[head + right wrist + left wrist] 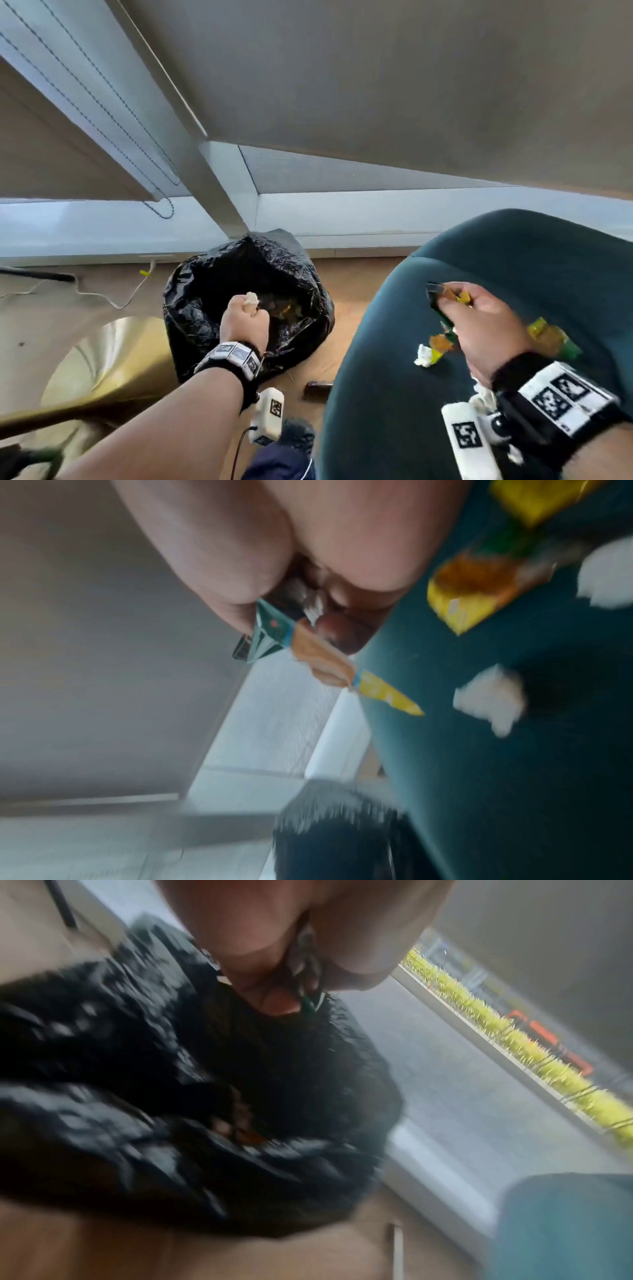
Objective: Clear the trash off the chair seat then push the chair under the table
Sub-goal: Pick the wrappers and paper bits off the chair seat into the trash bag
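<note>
Black trash bag (pixel 246 308) under left hand (pixel 245 318) clutching tissue (pixel 251 297); right hand (pixel 479 322) clutching wrapper (pixel 442 301) above littered chair seat (pixel 394 394).

Teal chair seat (pixel 394 394) carries the trash: white crumpled tissue (pixel 423 356) touching an orange/yellow wrapper (pixel 440 346) near the seat's middle, a yellow-green wrapper (pixel 551 337) further right, apart from both. More white tissue (pixel 484 395) at the near edge, partly hidden by the wristband. Wood floor (pixel 346 287) carries an open black trash bag (pixel 191 301) left of the chair, a small dark brown item (pixel 317 390) between bag and seat, and a white cable (pixel 102 298).
</note>
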{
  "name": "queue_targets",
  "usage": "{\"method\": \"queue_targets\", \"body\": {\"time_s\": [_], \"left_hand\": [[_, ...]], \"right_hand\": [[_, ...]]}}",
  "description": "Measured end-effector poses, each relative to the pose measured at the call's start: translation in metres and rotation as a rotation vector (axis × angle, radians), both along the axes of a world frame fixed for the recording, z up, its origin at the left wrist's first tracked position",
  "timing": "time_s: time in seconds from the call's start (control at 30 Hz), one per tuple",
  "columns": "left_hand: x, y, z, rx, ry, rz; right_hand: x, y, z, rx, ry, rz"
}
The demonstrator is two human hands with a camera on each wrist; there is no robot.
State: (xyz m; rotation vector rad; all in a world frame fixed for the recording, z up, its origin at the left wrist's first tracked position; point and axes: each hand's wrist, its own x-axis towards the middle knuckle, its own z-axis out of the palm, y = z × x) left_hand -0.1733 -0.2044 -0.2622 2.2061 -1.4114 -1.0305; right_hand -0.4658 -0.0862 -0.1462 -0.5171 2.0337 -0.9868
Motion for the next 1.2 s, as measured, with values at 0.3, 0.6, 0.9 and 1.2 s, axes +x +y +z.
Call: {"method": "queue_targets", "body": {"time_s": [0.3,0.6,0.9,1.2], "left_hand": [[0.049,-0.022,-0.031,0.249,-0.005,-0.198],[0.036,0.067,-0.039,0.652,0.147,-0.134],[0.056,0.064,-0.04,0.556,-0.03,-0.251],[-0.039,0.049,0.03,0.173,0.14,-0.583]], "right_hand": [[0.118,-0.068,-0.062,0.055,-0.397,-0.036],[0.186,-0.106,-0.11,0.309,-0.479,0.053],[0.201,-0.103,-0.105,0.263,-0.767,-0.05],[0.04,0.039,-0.022,0.043,-0.305,-0.085]]}}
